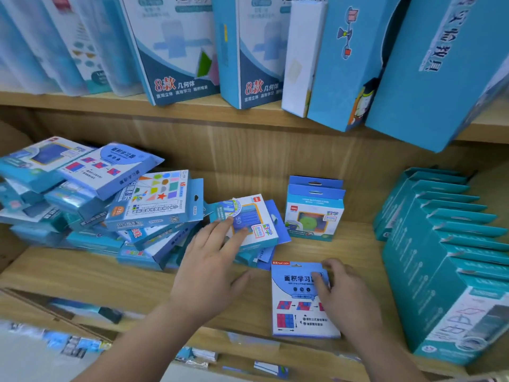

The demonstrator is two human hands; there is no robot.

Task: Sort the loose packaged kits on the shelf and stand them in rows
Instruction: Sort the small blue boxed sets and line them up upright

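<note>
While your left hand (209, 260) lies with straight, spread fingers on the white-and-blue "50" kit (256, 221), your right hand (344, 293) has the nearer job. It pinches the upper right corner of the area-learning kit (297, 307), thumb on the printed face and fingertips curled at the top edge.

That kit lies flat on the wooden shelf board (137, 285) near the front lip. Its long axis runs front to back, with the header end pointing away from you. Straight behind it, well apart, two matching kits (314, 213) stand upright against the back panel, so the move looks like tipping it up on its near end and sliding it back, all on the right hand's side.

The "50" kit rests tilted on the right edge of the loose pile (110, 205). Its long axis runs across the shelf, and its hang tab points right, just beside the standing pair. Your left hand rests on it without gripping; you would need to turn it before it stands. The row of teal boxes (446, 244) bounds the right.
</note>
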